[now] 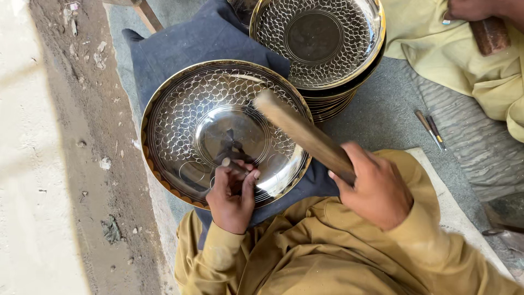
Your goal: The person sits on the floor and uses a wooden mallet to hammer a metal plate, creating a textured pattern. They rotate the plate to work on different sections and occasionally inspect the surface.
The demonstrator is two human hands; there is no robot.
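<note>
The landmark here is the large engraved metal plate (218,131), round, shiny, with a dark gilt rim and a scale-like pattern chased around its smooth centre. It rests tilted on a dark blue cloth (185,43). Left of the plate runs a strip of bare dusty ground (93,136), and beyond that a pale wall edge (27,164).

At the plate's lower edge the left hand (232,196) is closed around a small punch (232,164), a short metal rod whose tip sits on the plate's patterned ring, just below the centre. Across the right half of the plate slants a wooden mallet (300,131), its blurred head hanging above the surface; the right hand (376,191) grips its handle firmly, just off the plate's lower right rim. Both sleeves are olive-yellow.

Up and right of the plate, touching the same cloth, stands a stack of similar plates (322,43), the top one showing the same pattern. Further right of the plate, on the grey mat (393,109), lie two thin chisels (431,130) side by side. At the top right another person's hand (475,11) rests beside a brown block (490,34)
</note>
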